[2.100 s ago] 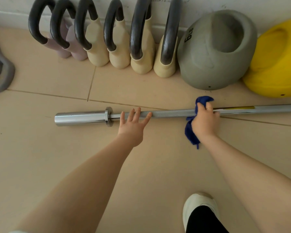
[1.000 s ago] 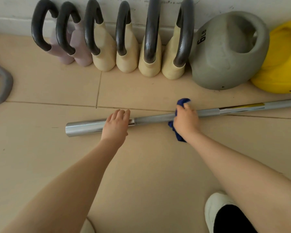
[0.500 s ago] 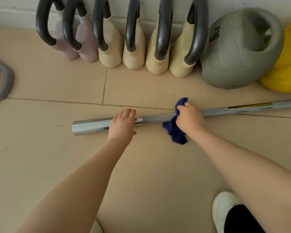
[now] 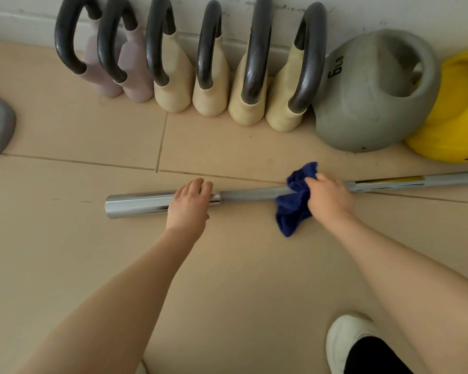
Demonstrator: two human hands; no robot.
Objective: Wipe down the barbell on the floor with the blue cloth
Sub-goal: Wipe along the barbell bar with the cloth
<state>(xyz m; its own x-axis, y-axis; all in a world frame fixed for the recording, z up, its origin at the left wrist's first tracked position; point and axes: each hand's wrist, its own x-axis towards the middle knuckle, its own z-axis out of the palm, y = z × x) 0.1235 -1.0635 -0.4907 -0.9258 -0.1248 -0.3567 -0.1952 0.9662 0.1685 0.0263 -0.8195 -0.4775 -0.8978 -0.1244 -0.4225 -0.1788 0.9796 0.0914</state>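
While the barbell (image 4: 249, 194) lies flat on the tiled floor (image 4: 227, 265), its sleeve is pinned under the left hand (image 4: 189, 205), fingers draped over it. Further right, the blue cloth (image 4: 293, 201) is clenched against the shaft by the right hand (image 4: 328, 198). Kettlebells (image 4: 373, 93) are lined along the wall.
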